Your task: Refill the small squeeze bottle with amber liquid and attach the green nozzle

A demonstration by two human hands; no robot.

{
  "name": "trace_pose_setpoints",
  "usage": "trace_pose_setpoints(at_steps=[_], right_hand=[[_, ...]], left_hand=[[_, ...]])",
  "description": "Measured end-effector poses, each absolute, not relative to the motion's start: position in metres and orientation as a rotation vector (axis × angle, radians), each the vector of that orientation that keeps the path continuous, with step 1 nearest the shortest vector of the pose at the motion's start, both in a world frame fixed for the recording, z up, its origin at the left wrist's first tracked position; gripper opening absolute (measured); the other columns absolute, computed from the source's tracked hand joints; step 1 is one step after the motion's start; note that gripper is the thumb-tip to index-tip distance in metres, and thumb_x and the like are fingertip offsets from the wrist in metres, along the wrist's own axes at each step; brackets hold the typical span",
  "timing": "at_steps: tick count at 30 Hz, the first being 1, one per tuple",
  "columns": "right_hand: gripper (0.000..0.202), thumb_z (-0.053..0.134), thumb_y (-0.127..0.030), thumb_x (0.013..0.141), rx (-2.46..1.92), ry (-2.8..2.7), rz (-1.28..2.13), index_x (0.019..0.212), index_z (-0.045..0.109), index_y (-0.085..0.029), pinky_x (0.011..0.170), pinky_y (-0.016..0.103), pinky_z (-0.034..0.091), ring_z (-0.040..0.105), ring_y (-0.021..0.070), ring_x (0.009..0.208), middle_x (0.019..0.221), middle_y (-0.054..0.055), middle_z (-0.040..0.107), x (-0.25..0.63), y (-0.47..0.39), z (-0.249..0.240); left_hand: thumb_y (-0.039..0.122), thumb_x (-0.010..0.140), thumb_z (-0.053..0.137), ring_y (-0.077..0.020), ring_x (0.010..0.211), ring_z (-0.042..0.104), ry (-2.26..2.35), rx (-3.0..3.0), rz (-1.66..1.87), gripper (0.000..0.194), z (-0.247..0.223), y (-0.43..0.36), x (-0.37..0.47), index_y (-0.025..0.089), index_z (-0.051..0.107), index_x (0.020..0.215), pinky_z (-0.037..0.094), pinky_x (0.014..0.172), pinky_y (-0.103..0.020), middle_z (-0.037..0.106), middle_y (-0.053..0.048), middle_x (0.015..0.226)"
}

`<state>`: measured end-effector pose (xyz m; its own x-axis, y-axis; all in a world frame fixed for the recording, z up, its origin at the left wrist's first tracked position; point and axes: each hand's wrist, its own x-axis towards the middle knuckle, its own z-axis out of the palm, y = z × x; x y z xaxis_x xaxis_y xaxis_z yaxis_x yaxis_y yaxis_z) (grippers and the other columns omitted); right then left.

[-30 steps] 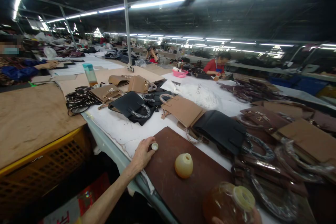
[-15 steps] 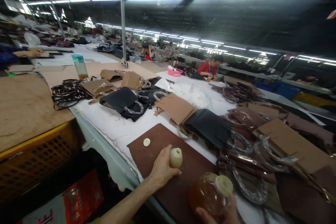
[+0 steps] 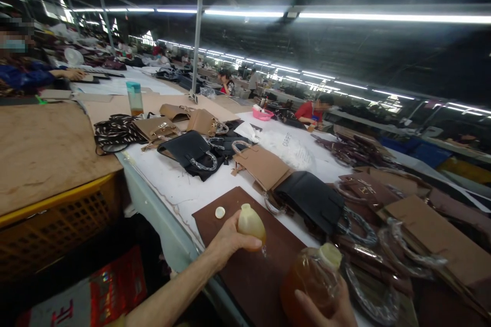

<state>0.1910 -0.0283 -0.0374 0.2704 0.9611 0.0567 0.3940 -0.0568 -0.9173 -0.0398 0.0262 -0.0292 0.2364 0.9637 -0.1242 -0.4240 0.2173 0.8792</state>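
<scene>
Apparently uncapped already, a small bottle [image 3: 251, 224] is being gripped by a curled left hand [image 3: 230, 235] at lower centre and an amber jar [image 3: 305, 281] clasped by the right hand [image 3: 332, 309] at lower right, a white cap [image 3: 220, 212] being left unfitted nearby.

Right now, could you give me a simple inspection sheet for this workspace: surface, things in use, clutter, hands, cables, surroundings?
Surface: flat brown board on a white-covered table.
Things in use: small translucent yellowish bottle, uncapped and tilted; large round clear container of amber liquid; round white cap lying on the board.
Clutter: tan handbag and black handbag beyond the board; white plastic bag with dark lettering.
Hands: left hand holds the bottle; right hand holds the container.
Cables: nothing seen.
Surroundings: yellow plastic crate at left; co-worker in red beyond.
</scene>
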Motion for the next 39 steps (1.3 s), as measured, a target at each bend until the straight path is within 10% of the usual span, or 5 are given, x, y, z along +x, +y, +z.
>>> trace_pose_setpoints(at_steps=[10, 24, 39], right_hand=[[0.083, 0.066, -0.035, 0.057, -1.333, -1.632, 1.045, 0.127, 0.024, -0.021, 0.090, 0.038, 0.043, 0.056, 0.0249, 0.102, 0.115, 0.010, 0.056, 0.128, 0.000, 0.020], [0.063, 0.049, -0.016, 0.065, -0.790, -2.500, -0.107, 0.125, 0.032, -0.017, 0.088, 0.041, 0.047, 0.054, 0.0264, 0.105, 0.117, 0.013, 0.053, 0.037, 0.060, 0.010], [0.067, 0.053, -0.012, 0.059, -0.511, -2.728, -0.580, 0.124, 0.036, -0.011, 0.089, 0.043, 0.042, 0.048, 0.0295, 0.104, 0.116, 0.014, 0.050, -0.006, 0.073, 0.038]], left_hand=[[0.019, 0.053, 0.075, -0.0121, 0.066, 0.055, 0.791, 0.632, 1.080, 0.060, -0.002, -0.026, -0.133, 0.017, 0.050, 0.108, 0.040, 0.052, -0.020, 0.059, -0.003, 0.082], [0.011, 0.046, 0.073, -0.0179, 0.089, 0.048, 1.482, 0.931, 1.372, 0.059, -0.023, -0.078, -0.185, 0.022, 0.056, 0.102, 0.040, 0.076, -0.024, 0.046, 0.000, 0.098], [0.008, 0.047, 0.073, -0.0204, 0.094, 0.049, 1.526, 0.819, 1.507, 0.063, -0.037, -0.081, -0.186, 0.023, 0.054, 0.106, 0.039, 0.083, -0.026, 0.048, 0.000, 0.101]])
